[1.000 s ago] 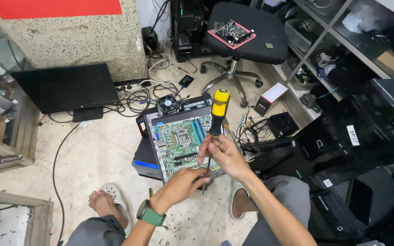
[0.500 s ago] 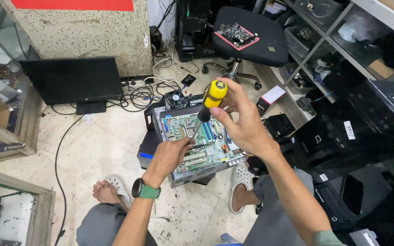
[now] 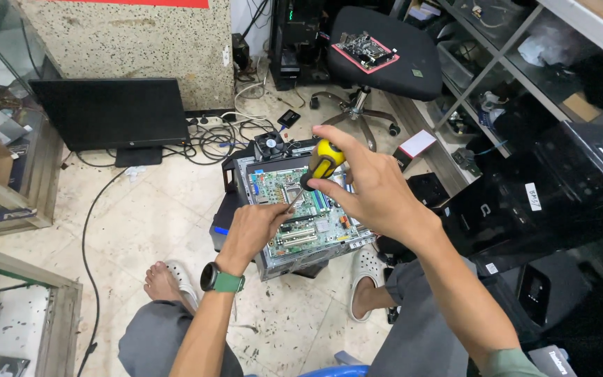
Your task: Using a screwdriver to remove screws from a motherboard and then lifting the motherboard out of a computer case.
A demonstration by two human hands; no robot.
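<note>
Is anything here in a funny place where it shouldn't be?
Yes. A circuit board lies on the seat of the office chair, an odd spot for one. The monitor stands on the floor by a tangle of cables. The open computer case under the right hand and left hand sits slightly tilted.

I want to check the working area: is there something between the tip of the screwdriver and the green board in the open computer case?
Nothing visible. The right hand holds the screwdriver by its yellow handle. The shaft slants down to the green board, where the left hand closes around the tip and hides the contact point.
</note>
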